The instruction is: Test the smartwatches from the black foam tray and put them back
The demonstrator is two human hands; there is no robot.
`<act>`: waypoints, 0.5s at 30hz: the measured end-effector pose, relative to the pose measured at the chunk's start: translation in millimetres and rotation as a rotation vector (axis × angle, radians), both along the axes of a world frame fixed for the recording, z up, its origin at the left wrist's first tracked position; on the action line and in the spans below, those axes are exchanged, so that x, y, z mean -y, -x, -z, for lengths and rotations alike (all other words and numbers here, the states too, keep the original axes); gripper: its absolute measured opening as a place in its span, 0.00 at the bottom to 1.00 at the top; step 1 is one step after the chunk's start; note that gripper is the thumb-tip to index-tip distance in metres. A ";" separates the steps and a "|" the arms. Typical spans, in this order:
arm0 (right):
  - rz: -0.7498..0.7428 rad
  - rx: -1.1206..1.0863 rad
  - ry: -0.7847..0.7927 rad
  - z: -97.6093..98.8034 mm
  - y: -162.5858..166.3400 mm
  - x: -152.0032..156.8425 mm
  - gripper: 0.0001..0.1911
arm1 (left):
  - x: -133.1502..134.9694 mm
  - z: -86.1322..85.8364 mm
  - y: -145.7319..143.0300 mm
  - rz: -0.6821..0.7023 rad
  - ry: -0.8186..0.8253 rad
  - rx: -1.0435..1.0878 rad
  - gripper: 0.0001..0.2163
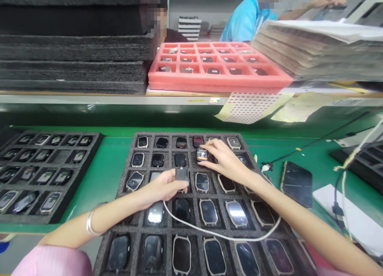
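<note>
My right hand (224, 158) pinches a smartwatch (202, 154) with a lit screen, over a cell of the black foam tray (194, 193). In the fingers of my left hand (166, 185) is a small dark rectangular device (182, 174), its underside hidden by the thumb and fingers. A white cable (215, 234) runs from below the left hand, loops across the tray and passes under my right forearm. Strapless watch bodies, some silver-framed and some black, lie in the tray's cells around both hands, such as a silver-framed watch (208, 211).
Another foam tray of watches (76, 184) lies left. A shelf above holds stacked black foam (74, 48), a pink foam tray (220, 86) and stacked sheets (317, 52). At right lie a black phone-like slab (297, 184) and loose cables (342, 180). Two people sit beyond the shelf.
</note>
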State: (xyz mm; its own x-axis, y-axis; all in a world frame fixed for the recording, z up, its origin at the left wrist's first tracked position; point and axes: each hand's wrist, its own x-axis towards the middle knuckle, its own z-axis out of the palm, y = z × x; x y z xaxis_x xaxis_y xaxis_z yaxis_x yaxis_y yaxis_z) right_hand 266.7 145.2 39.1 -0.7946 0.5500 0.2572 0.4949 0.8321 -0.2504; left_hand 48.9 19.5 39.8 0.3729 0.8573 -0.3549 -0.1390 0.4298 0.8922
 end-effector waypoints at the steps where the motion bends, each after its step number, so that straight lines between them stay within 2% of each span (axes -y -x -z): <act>1: -0.005 0.047 -0.026 1.6 -0.8 -4.3 0.22 | 2.8 -1.1 6.2 -0.003 -0.001 -0.021 0.12; 5: -0.079 0.101 -0.121 -0.9 13.4 -6.4 0.22 | 13.9 9.1 23.6 0.005 -0.031 -0.044 0.11; 8: -0.213 0.112 -0.200 0.5 40.3 -6.5 0.20 | 16.8 20.8 25.0 -0.021 -0.083 -0.015 0.13; 11: -0.322 0.104 -0.298 14.2 69.6 -13.9 0.22 | 10.7 29.2 28.5 -0.011 -0.126 0.016 0.14; 15: -0.309 0.121 -0.412 30.1 89.4 -28.9 0.24 | 1.3 36.6 43.8 0.007 -0.081 0.128 0.14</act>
State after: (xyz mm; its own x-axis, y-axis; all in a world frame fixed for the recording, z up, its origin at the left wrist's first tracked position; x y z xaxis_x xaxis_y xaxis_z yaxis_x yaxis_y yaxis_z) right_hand 177.3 174.2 9.0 -0.9411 0.1578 0.2991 0.2158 0.9612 0.1717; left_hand 5.1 18.3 3.3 0.4168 0.8784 -0.2340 -0.2508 0.3585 0.8992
